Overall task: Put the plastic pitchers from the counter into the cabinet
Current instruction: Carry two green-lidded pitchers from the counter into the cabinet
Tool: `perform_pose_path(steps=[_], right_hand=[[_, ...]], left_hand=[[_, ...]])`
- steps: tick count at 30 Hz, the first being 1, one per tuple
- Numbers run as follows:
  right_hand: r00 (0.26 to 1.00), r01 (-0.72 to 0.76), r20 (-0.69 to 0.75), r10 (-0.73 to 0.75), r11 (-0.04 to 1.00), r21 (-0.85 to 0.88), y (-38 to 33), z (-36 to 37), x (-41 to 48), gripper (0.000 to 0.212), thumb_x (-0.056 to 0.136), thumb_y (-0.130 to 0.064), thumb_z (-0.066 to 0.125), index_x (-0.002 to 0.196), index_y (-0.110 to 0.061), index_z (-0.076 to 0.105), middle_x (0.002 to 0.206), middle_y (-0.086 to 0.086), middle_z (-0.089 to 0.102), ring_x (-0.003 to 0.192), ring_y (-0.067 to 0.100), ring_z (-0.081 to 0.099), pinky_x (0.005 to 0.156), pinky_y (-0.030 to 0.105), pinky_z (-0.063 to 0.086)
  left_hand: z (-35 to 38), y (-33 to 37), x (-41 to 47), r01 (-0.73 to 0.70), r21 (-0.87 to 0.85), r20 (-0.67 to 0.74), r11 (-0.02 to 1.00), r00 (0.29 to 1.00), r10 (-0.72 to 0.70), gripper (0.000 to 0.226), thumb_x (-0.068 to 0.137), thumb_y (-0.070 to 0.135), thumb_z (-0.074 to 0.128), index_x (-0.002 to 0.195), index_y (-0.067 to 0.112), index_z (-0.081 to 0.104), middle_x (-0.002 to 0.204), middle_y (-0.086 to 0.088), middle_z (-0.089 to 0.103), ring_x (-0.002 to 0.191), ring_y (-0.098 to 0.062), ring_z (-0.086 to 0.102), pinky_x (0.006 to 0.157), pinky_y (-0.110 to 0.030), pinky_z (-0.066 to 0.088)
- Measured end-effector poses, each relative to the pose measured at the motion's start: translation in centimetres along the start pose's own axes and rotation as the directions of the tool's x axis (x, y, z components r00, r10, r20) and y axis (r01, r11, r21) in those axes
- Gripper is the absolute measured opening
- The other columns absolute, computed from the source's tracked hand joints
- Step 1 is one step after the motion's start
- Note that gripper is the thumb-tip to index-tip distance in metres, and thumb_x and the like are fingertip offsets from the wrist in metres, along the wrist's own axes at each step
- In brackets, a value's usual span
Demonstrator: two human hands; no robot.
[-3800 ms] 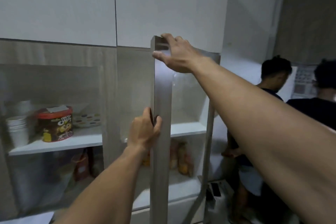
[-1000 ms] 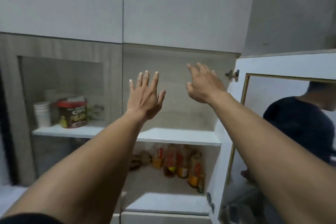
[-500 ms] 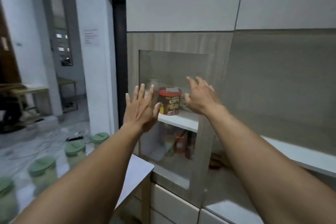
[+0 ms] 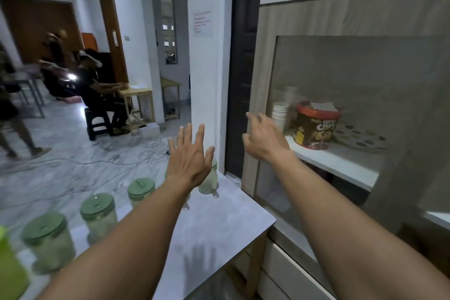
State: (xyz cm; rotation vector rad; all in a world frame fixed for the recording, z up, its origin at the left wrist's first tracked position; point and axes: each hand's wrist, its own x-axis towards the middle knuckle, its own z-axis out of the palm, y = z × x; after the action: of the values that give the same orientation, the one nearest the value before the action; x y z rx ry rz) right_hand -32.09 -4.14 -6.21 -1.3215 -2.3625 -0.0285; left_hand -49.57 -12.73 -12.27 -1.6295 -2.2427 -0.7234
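Observation:
Several clear plastic pitchers with green lids stand in a row on the grey counter (image 4: 219, 221): one at the left (image 4: 50, 241), one further along (image 4: 98, 214), another (image 4: 141, 191), and one (image 4: 208, 182) partly hidden behind my left hand. My left hand (image 4: 188, 156) hovers open above the counter, fingers spread, holding nothing. My right hand (image 4: 264, 139) is also open, raised in front of the glass-fronted cabinet (image 4: 263, 61). Neither hand touches a pitcher.
Behind the cabinet glass a shelf (image 4: 341, 163) holds a brown snack tub (image 4: 316, 126), stacked white cups (image 4: 280, 114) and a dotted plate (image 4: 360, 139). A bright green object (image 4: 9, 270) sits at the far left. People sit and walk in the room beyond, cables lie on the floor.
The view has swung left from the opened cabinet to the counter, so the row of pitchers is now closer. Both hands stay raised and open.

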Motion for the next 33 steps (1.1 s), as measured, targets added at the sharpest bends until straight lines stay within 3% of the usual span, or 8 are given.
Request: perform_pose_path(steps=[10,13,17,22,27,33], right_hand=[[0.976,0.076,0.192,-0.102,0.988,0.136,0.7,16.0,9.7,0.065,0.097,-0.029,0.045,0.156,-0.014,0.023,0.158,0.017,0.029,0.145,0.035,0.027,0.117,0.053,0.027],[0.967,0.065,0.232,-0.108,0.98,0.188,2.0,21.0,12.5,0.061,0.095,-0.026,0.048,0.151,-0.014,0.03,0.146,0.015,0.041,0.134,0.035,0.039,0.109,0.049,0.035],[0.932,0.017,0.345,-0.11,0.965,0.263,3.5,28.4,15.4,0.064,0.092,-0.025,0.05,0.151,-0.016,0.03,0.146,0.014,0.04,0.135,0.035,0.04,0.107,0.049,0.038],[0.912,-0.099,0.407,-0.06,0.928,0.36,4.8,36.2,16.8,0.069,0.091,-0.02,0.056,0.152,-0.02,0.024,0.151,0.01,0.035,0.133,0.034,0.043,0.103,0.045,0.044],[0.852,-0.368,0.516,0.09,0.804,0.468,5.2,41.2,16.9,0.059,0.087,-0.024,0.066,0.136,-0.023,0.033,0.135,0.01,0.049,0.121,0.035,0.052,0.094,0.047,0.049],[0.772,-0.549,0.612,0.17,0.662,0.509,5.0,44.7,17.2,0.045,0.086,-0.032,0.07,0.125,-0.016,0.056,0.115,0.007,0.068,0.105,0.032,0.062,0.077,0.032,0.046]], left_hand=[[12.0,-6.9,3.9,0.251,-0.01,0.054,0.968,0.967,-0.25,0.067,0.1,0.05,0.032,0.157,0.02,0.013,0.163,-0.012,0.016,0.15,-0.031,0.012,0.119,-0.053,0.015],[16.2,-8.0,4.9,0.349,-0.133,0.025,0.928,0.937,-0.349,0.071,0.097,0.049,0.043,0.156,0.016,0.018,0.159,-0.014,0.025,0.148,-0.03,0.019,0.119,-0.047,0.021],[22.3,-9.1,5.6,0.495,-0.247,0.069,0.833,0.867,-0.494,0.078,0.094,0.044,0.052,0.155,0.01,0.016,0.159,-0.014,0.022,0.147,-0.029,0.02,0.119,-0.042,0.023],[28.7,-9.5,5.9,0.688,-0.32,0.088,0.651,0.706,-0.703,0.08,0.087,0.036,0.065,0.15,0.011,0.022,0.149,-0.014,0.032,0.137,-0.032,0.032,0.108,-0.045,0.035],[32.8,-10.6,6.5,0.85,-0.448,0.172,0.277,0.386,-0.906,0.084,0.077,0.045,0.075,0.141,0.013,0.031,0.14,-0.011,0.043,0.128,-0.033,0.043,0.097,-0.045,0.041],[35.8,-12.3,6.7,0.866,-0.458,0.224,0.201,0.331,-0.917,0.057,0.074,0.048,0.077,0.116,0.019,0.051,0.114,0.0,0.059,0.102,-0.022,0.056,0.081,-0.032,0.041]])
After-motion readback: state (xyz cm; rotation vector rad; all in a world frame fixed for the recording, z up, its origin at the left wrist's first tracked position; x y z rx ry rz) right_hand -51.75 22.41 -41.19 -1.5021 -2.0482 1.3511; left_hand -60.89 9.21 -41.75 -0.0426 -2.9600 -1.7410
